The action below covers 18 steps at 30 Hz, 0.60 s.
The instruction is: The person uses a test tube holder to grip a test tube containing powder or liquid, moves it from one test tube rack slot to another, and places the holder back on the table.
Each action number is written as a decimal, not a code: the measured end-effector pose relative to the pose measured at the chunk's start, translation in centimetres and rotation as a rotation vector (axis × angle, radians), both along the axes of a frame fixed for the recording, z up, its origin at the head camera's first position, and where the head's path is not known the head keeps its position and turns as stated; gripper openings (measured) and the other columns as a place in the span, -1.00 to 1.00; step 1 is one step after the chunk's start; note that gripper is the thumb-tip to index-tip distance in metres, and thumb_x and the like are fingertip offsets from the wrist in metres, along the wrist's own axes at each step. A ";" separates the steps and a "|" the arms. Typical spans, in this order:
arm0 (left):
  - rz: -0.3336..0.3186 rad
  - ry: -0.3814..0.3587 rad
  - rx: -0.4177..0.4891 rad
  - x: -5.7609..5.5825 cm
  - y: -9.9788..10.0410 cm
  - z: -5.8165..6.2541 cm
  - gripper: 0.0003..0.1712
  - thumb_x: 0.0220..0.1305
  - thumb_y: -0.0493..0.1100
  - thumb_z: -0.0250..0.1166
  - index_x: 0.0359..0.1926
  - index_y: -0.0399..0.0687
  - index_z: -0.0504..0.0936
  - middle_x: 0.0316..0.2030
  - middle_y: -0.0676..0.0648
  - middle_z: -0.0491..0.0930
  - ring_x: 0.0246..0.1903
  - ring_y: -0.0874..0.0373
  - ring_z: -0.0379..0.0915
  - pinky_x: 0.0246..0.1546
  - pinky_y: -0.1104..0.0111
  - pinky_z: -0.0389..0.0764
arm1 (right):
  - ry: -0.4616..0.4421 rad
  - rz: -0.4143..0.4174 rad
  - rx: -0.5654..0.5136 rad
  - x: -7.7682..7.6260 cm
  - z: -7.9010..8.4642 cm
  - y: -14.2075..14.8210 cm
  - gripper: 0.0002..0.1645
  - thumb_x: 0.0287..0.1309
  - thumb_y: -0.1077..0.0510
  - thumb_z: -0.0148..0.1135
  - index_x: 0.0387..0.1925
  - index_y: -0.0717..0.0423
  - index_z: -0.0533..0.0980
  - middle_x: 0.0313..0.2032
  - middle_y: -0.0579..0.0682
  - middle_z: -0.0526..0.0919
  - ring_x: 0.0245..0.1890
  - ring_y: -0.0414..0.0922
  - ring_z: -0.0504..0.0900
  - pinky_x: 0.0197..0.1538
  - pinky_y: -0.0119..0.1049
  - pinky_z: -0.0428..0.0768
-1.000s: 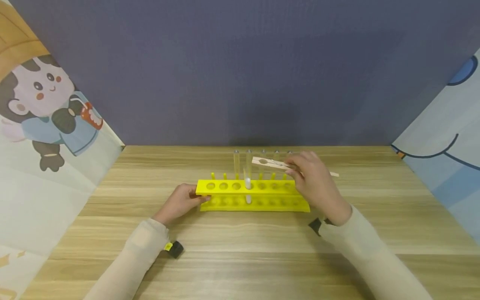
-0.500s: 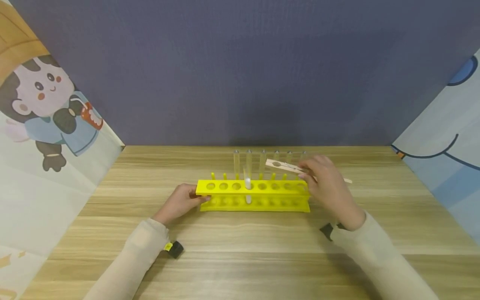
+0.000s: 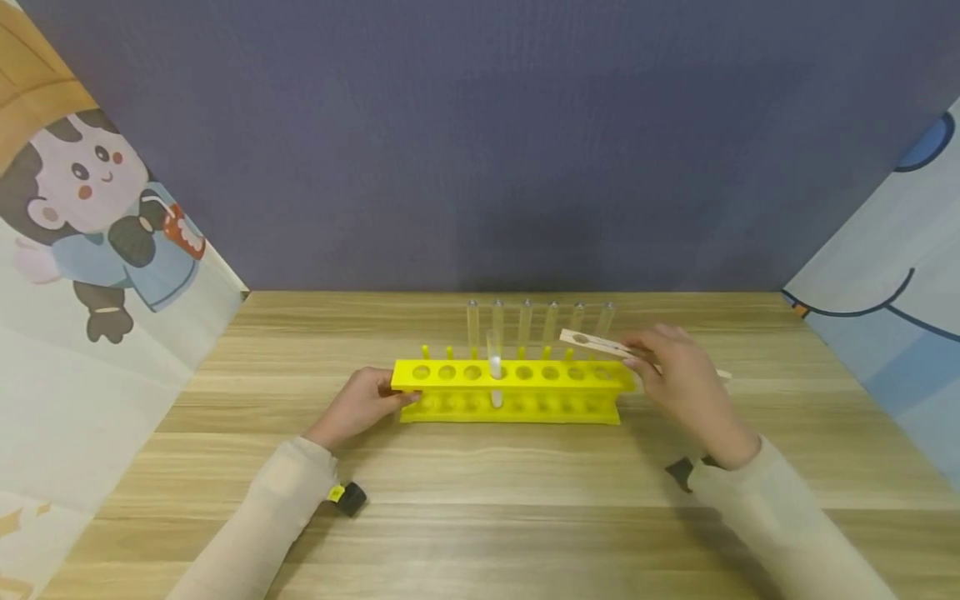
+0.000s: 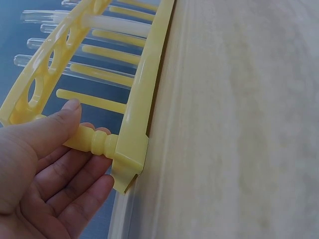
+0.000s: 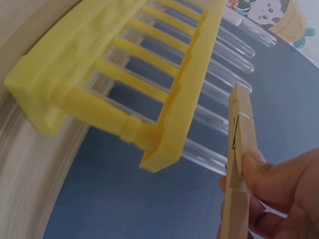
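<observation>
A yellow test tube rack (image 3: 435, 386) stands on the table, with a row of holes along its top bar. My left hand (image 3: 362, 406) grips its left end, thumb and fingers around the end post (image 4: 89, 139) in the left wrist view. One test tube (image 3: 496, 367) with white contents sits upright in a middle hole. Several clear tubes (image 3: 526, 323) stand upside down over the pegs behind. My right hand (image 3: 677, 375) pinches a wooden test tube holder (image 3: 596, 343) above the rack's right end; nothing shows between the holder's jaws.
The wood-grain table (image 3: 480, 517) runs back to a dark blue-grey panel (image 3: 480, 150). Cartoon-printed panels flank it, one on the left (image 3: 112, 225) and one on the right (image 3: 900, 250). A black wrist device (image 3: 351, 498) sticks out below the left sleeve.
My right hand has moved right and slightly toward me with the test tube holder, away from the white-filled tube, uncovering the rack's right end. My left hand stays on the rack.
</observation>
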State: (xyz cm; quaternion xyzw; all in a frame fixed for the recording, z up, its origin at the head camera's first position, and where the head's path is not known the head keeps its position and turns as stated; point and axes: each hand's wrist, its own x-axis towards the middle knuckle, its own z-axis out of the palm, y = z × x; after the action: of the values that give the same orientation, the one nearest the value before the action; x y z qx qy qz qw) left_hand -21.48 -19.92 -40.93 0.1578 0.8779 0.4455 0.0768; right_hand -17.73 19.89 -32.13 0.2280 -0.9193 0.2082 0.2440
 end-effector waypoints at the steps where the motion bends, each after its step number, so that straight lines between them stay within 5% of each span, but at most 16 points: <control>1: -0.001 0.004 -0.001 0.0 0.1 0.0 -0.70 0.18 -0.09 0.34 -0.08 -0.08 0.68 -0.13 -0.04 0.68 -0.34 0.15 0.43 -0.27 0.34 0.49 | 0.000 0.000 0.005 -0.1 0.0 0.2 -0.76 -0.07 0.44 0.35 -0.27 0.32 0.58 -0.41 0.11 0.59 -0.43 0.00 0.48 -0.37 -0.14 0.43; 10: 0.027 0.018 -0.006 -0.4 0.8 0.4 -0.71 0.18 -0.09 0.34 -0.08 -0.07 0.68 -0.12 -0.04 0.67 -0.24 0.20 0.49 -0.13 0.26 0.55 | -0.068 0.004 0.024 -1.7 -0.2 2.3 -0.77 -0.04 0.42 0.34 -0.26 0.35 0.57 -0.37 0.16 0.61 -0.42 0.02 0.52 -0.36 -0.08 0.50; 18: 0.043 0.014 0.008 -0.9 1.5 0.6 -0.71 0.19 -0.11 0.34 -0.08 -0.09 0.68 -0.13 -0.05 0.68 -0.29 0.17 0.47 -0.20 0.30 0.53 | -0.103 0.001 0.027 -3.1 -0.4 4.3 -0.81 -0.06 0.43 0.32 -0.31 0.34 0.56 -0.40 0.16 0.59 -0.41 0.07 0.53 -0.35 -0.01 0.50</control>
State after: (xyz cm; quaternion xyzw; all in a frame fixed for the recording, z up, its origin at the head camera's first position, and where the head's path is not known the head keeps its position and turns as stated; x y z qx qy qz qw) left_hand -22.39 -18.41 -40.36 0.1423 0.8798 0.4496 0.0603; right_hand -20.78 24.21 -32.53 0.2209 -0.9332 0.2075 0.1930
